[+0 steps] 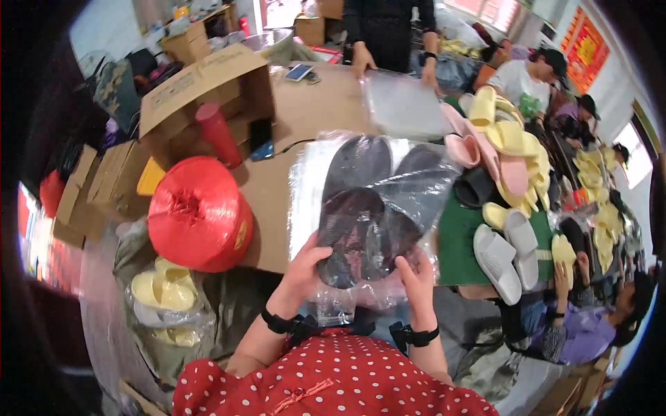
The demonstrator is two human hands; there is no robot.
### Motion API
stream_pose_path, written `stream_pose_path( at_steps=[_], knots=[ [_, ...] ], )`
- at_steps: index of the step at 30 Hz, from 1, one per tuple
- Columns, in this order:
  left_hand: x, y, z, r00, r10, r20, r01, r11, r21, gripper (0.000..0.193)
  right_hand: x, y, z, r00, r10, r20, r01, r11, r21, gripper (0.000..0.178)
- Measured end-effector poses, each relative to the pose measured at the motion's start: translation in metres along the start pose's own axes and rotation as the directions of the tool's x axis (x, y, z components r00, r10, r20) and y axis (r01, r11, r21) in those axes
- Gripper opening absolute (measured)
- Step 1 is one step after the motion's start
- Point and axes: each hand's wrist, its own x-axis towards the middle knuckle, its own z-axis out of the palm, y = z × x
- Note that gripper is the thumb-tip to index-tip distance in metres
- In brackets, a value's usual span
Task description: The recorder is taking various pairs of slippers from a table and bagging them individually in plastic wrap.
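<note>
A pair of dark grey slippers (pixel 357 166) lies side by side inside a clear plastic bag (pixel 444 170), soles flat and straps toward me. My left hand (pixel 303 269) holds the near left edge of the bagged pair, thumb on top. On the near right edge, my right hand (pixel 417 279) grips the same bundle, its thumb also on top and the other fingers mostly hidden. Beneath the bundle is a stack of clear plastic bags (pixel 301 197) on the table. The bag's near end (pixel 334 312) hangs loose between my wrists.
A large red roll of plastic twine (pixel 198 215) stands left, beside an open cardboard box (pixel 201 76) and a red bottle (pixel 218 133). Loose grey slippers (pixel 496 260) and yellow slippers (pixel 510 139) crowd the right. Across the table, a co-worker's hands (pixel 362 59) touch stacked clear bags (pixel 406 104).
</note>
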Motion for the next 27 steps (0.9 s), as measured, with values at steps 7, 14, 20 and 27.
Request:
stream_pose_path(
  at_steps=[7, 14, 20, 27],
  knots=[
    [-0.028, -0.019, 0.011, 0.976, 0.194, -0.095, -0.075, 0.72, 0.69, 0.092, -0.018, 0.016, 0.023, 0.976, -0.219, 0.016, 0.219, 0.97, -0.109, 0.052],
    [-0.12, 0.038, -0.008, 0.749, 0.649, -0.131, -0.323, 0.53, 0.784, 0.079, -0.03, 0.001, 0.048, 0.835, -0.158, 0.527, 0.263, 0.956, -0.132, 0.042],
    [-0.237, 0.124, -0.056, -0.238, 0.945, -0.226, -0.122, 0.202, 0.972, 0.054, 0.002, 0.001, 0.047, 0.92, -0.275, 0.279, 0.336, 0.92, -0.201, 0.017],
    [-0.302, 0.155, -0.228, -0.109, 0.933, -0.342, 0.329, 0.358, 0.874, 0.055, 0.019, 0.024, 0.034, 0.942, -0.272, 0.195, 0.315, 0.917, -0.244, 0.011]
  ],
)
